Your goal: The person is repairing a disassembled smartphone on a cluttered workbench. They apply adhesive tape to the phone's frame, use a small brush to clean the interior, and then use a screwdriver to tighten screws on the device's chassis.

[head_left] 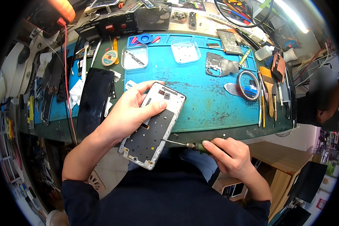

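My left hand (133, 109) is closed around the upper left side of a phone frame (154, 130), its thumb lying on the inner face near the camera hole. The frame is tilted, silver at the rim, with a dark panel dotted with small round spots. My right hand (229, 156) grips a thin screwdriver (192, 145) by its green handle. The screwdriver's tip meets the right edge of the frame, roughly halfway down. Both are held over the near edge of the bench, above my lap.
A blue work mat (199, 94) covers the bench. Two clear plastic boxes (185, 51) with small parts stand at its back. A dark phone screen (95, 98) lies at left. Right are a metal shield plate (218, 64), a tape roll (248, 85) and a brush (267, 90).
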A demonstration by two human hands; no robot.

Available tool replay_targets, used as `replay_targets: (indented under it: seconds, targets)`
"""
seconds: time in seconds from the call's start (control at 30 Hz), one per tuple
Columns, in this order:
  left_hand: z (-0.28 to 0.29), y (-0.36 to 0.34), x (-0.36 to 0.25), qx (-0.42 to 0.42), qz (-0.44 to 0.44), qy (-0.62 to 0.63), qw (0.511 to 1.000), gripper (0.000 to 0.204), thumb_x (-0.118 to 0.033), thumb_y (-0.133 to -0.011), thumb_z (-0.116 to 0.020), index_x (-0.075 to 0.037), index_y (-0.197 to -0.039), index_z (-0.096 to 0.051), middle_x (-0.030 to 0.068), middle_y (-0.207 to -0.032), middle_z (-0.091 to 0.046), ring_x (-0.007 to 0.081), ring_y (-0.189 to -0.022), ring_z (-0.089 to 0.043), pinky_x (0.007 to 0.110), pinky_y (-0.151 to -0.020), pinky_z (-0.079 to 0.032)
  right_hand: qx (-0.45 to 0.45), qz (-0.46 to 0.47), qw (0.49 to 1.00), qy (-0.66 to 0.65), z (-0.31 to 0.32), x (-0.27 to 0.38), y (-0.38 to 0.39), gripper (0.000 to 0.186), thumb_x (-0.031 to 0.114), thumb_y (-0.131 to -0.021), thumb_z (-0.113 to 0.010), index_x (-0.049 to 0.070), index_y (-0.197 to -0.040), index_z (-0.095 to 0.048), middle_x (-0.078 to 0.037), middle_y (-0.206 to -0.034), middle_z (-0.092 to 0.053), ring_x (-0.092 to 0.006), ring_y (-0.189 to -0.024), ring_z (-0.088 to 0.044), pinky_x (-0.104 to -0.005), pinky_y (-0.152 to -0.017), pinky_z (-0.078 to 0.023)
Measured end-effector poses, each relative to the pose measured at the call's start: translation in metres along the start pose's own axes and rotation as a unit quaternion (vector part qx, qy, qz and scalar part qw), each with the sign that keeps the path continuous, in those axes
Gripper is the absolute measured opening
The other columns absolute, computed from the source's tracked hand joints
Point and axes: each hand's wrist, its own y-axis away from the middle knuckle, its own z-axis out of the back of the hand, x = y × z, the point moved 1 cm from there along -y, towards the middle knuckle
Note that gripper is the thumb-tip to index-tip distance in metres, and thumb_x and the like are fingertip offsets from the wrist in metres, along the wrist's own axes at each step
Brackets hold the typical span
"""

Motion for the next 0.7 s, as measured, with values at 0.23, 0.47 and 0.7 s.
replay_targets:
  seconds: [0.23, 0.47, 0.7]
  targets:
    - [0.0005, -0.0008, 0.0013, -0.007, -0.008, -0.008, 1.0, 0.06, -0.009, -0.103, -0.074, 0.004, -0.155, -0.046, 0.0118, -0.131, -0.072, 0.0134, -0.111, -0.072, 0.029, -0.098, -0.06, 0.004, 0.0, 1.0, -0.005, -0.0011, 0.005, 0.0001, 0.061, 0.001, -0.076, -0.076, 0.012, -0.136, -0.074, -0.003, -0.107, -0.068, -0.0169, -0.069, -0.059, -0.0305, -0.059, -0.051]
    - [0.0015, -0.0004, 0.001, 0.001, -0.009, 0.0, 1.0, 0.059, -0.008, -0.103, -0.074, 0.005, -0.155, -0.047, 0.0118, -0.131, -0.073, 0.0132, -0.111, -0.073, 0.028, -0.097, -0.06, -0.029, -0.045, 0.998, 0.017, -0.0022, 0.0049, 0.0021, 0.057, 0.002, -0.079, -0.079, 0.01, -0.135, -0.074, -0.003, -0.106, -0.068, -0.0173, -0.068, -0.059, -0.0316, -0.059, -0.051]
    - [0.0017, -0.0008, 0.0013, 0.002, -0.01, 0.0, 1.0, 0.059, -0.008, -0.103, -0.074, 0.004, -0.155, -0.047, 0.0118, -0.131, -0.073, 0.0131, -0.112, -0.072, 0.028, -0.098, -0.059, -0.022, -0.035, 0.999, 0.008, -0.0023, 0.0049, 0.0008, 0.057, 0.002, -0.079, -0.078, 0.011, -0.135, -0.074, -0.003, -0.106, -0.068, -0.0165, -0.068, -0.059, -0.0313, -0.058, -0.051]
